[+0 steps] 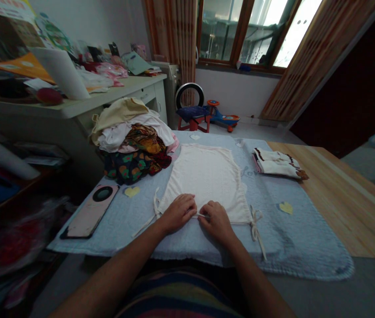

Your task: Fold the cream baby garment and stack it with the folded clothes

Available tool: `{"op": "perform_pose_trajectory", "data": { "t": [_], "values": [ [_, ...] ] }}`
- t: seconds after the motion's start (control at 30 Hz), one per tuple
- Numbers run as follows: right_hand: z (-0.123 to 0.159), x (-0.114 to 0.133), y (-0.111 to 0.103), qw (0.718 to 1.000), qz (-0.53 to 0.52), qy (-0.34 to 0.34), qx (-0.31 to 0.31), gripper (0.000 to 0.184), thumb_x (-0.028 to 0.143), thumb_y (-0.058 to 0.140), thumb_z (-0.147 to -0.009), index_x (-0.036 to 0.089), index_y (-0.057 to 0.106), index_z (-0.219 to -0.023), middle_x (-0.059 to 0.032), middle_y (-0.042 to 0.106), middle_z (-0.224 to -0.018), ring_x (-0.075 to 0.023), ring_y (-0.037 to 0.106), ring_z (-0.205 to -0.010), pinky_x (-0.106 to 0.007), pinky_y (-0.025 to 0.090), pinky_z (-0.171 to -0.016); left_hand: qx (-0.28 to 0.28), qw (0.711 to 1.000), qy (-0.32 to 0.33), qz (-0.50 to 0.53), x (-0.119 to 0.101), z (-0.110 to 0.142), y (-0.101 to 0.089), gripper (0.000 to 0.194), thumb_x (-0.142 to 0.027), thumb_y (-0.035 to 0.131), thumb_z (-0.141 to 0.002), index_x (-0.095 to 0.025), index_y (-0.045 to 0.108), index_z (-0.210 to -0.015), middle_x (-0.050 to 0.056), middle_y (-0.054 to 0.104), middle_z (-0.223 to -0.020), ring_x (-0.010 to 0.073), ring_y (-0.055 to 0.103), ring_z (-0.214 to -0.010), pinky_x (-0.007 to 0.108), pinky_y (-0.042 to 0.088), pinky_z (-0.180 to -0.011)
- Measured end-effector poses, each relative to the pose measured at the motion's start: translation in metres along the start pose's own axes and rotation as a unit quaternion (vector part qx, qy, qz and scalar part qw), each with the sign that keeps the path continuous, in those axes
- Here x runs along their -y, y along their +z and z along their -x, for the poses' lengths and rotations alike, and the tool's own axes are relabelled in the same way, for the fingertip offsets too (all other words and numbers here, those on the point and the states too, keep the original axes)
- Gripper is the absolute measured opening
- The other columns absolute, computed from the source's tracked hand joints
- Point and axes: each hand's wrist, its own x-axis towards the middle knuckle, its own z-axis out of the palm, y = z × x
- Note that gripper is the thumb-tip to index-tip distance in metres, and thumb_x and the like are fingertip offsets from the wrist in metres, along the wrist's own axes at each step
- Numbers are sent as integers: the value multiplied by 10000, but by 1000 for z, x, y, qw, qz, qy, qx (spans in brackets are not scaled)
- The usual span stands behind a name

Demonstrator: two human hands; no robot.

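A white garment [207, 176] with tie strings at both near corners lies spread flat on a pale blue quilted cover. My left hand [179, 213] rests at the middle of its near edge, fingers curled and pinching the hem. Close on the right, my right hand [217, 221] also pinches that edge, with a short stretch of hem showing between the hands. One tie string [156, 207] trails off the left corner; a looped tie string [255, 225] hangs off the right corner. The fingertips of both hands are partly hidden.
A heap of crumpled clothes [137, 141] sits at the back left, with a phone [89, 214] in front of it. Folded clothing [277, 163] lies at the back right of the blue cover [293, 247]. Wooden tabletop [346, 198] shows beyond; a cluttered desk [107, 95] stands left.
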Motion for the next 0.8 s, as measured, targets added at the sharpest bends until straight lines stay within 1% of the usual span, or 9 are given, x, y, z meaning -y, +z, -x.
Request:
{"op": "perform_pose_trajectory", "data": {
  "t": [0.07,0.13,0.23,0.3,0.4,0.5,0.6,0.7,0.8],
  "values": [
    [-1,-1,0,1000,-9,-1,-4,32,173,612,-840,200,621,-825,-30,593,-864,-189,507,-857,-305,365,-783,-2,1000,2,2,0,0,0,89,-222,511,-930,-209,587,-884,63,617,-1096,220,500,-1222,401,361,-1084],
    [-1,-2,0,1000,-22,-4,-5,59,167,590,-855,197,627,-819,-29,591,-851,-184,510,-848,-300,367,-782,0,1000,6,1,0,1,0,67,-253,550,-915,-211,594,-886,66,613,-1118,229,490,-1239,409,361,-1082],
    [0,-4,0,999,-38,-10,-8,90,171,576,-876,192,642,-818,-32,590,-840,-182,513,-840,-297,370,-771,5,1000,11,-4,1,3,-1,106,-282,664,-838,-210,608,-893,76,596,-1179,253,477,-1257,422,365,-1078],
    [0,-4,0,999,-42,-16,-12,114,172,563,-891,190,651,-820,-35,590,-837,-183,514,-838,-299,372,-771,7,1000,12,-6,2,4,0,136,-238,694,-795,-209,612,-899,77,588,-1194,255,477,-1257,422,369,-1076],
    [1,-5,0,998,-46,-24,-18,148,175,540,-911,191,658,-824,-40,593,-838,-185,514,-839,-304,378,-785,0,1000,12,3,4,5,0,118,-167,650,-803,-213,615,-906,68,589,-1185,243,473,-1262,416,370,-1079],
    [2,-6,0,998,-53,-27,-19,155,186,536,-917,194,659,-823,-42,594,-835,-187,514,-839,-306,384,-781,-8,1000,13,20,3,5,0,62,-173,594,-856,-210,627,-893,64,597,-1134,227,495,-1226,394,388,-1059],
    [3,-7,0,997,-63,-30,-19,117,175,541,-903,201,651,-876,-37,598,-842,-190,514,-839,-309,386,-778,-11,999,15,27,2,4,-3,82,-198,566,-889,-198,648,-875,67,594,-1073,216,527,-1134,364,426,-995],
    [4,-8,1,997,-72,-10,-32,125,133,544,-858,197,610,-944,-28,595,-836,-189,506,-813,-308,384,-753,-13,1000,12,15,0,3,-5,110,-199,560,-896,-191,667,-870,58,593,-974,203,538,-1010,340,445,-902],
    [4,-8,0,997,-69,-1,-29,104,103,540,-816,198,566,-851,-21,578,-802,-188,489,-784,-305,369,-722,-5,1000,9,2,0,2,-7,109,-183,569,-891,-197,677,-882,43,598,-890,197,523,-945,332,430,-861]
  ]
}}
